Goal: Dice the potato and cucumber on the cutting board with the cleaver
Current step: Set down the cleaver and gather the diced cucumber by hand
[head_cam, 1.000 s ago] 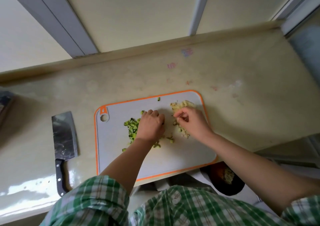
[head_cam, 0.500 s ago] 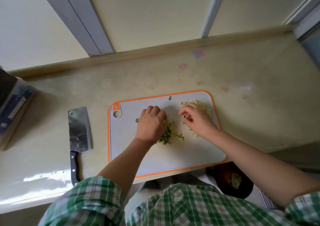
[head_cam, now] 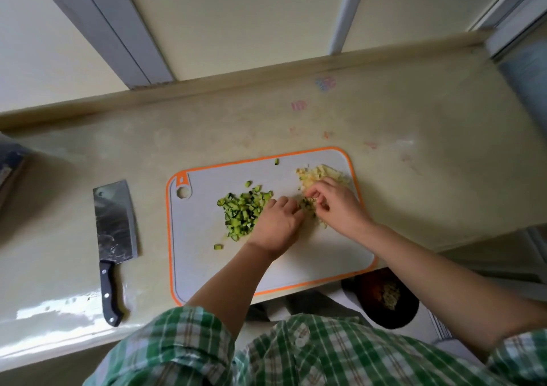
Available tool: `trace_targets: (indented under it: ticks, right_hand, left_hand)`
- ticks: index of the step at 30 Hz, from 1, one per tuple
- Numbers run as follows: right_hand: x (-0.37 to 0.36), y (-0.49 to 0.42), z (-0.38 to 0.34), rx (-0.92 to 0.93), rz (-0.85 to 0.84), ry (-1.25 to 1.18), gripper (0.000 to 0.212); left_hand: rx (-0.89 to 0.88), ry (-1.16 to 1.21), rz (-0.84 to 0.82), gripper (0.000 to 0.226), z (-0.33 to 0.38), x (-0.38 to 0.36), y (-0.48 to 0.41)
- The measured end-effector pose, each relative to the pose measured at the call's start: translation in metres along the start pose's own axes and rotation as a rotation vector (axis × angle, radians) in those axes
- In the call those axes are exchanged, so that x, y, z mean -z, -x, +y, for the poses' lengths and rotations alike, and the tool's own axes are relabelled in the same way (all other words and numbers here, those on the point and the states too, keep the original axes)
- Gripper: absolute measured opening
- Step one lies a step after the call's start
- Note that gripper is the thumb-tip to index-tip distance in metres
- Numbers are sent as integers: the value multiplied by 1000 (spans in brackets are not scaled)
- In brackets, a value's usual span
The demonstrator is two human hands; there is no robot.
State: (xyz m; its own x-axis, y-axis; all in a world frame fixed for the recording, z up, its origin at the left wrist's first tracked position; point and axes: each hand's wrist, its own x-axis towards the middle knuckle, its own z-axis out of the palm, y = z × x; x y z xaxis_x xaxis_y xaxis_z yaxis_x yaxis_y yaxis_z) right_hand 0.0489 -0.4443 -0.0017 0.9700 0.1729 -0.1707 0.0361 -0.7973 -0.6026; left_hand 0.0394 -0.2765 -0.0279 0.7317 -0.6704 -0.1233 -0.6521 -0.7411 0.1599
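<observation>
A grey cutting board [head_cam: 207, 267] with an orange rim lies on the counter. Diced cucumber [head_cam: 244, 211] is heaped left of the board's centre, and a stray piece [head_cam: 218, 247] lies below the heap. Diced potato [head_cam: 318, 175] is piled at the board's far right corner. My left hand [head_cam: 276, 228] rests knuckles-up just right of the cucumber heap, its curled fingertips on a small mix of green and pale bits [head_cam: 306, 205]. My right hand [head_cam: 339, 208] pinches at pale pieces beside that mix. The cleaver [head_cam: 114, 220] lies flat on the counter left of the board, untouched.
The cleaver's black handle [head_cam: 109, 294] points toward me. A dark bowl [head_cam: 384, 299] with some diced bits sits below the counter's front edge at the right. A dark object [head_cam: 10, 166] shows at the left edge. The wall ledge runs behind the counter.
My left hand has shifted right off the cucumber, leaving the heap uncovered on its left. My right hand has come closer to it, and both now meet over the mixed bits.
</observation>
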Motion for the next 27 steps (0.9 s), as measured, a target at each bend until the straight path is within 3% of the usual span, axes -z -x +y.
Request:
trace_targets:
  ticks: [5, 9, 12, 20, 24, 27]
  right_hand:
    - [-2, -4, -2, 62, -18, -42, 27]
    - [-5, -5, -7, 91, -12, -58, 24]
    - [-7, -2, -9, 104, -108, -15, 20]
    - [-33, 1, -18, 96, -274, 343, 18]
    - [-35, 2, -17, 69, -253, 317, 8]
    - [-38, 3, -24, 73, -238, 322, 11]
  left_hand:
    - [75, -142, 32, 18, -28, 9, 20]
    - [288, -60, 68, 17, -43, 19, 33]
    - [398, -22, 75, 14, -40, 22, 35]
    - [348, 70, 172, 10, -16, 23, 24]
    - [462, 92, 114, 19, -29, 17, 33]
    - [571, 146, 174, 21, -43, 15, 47]
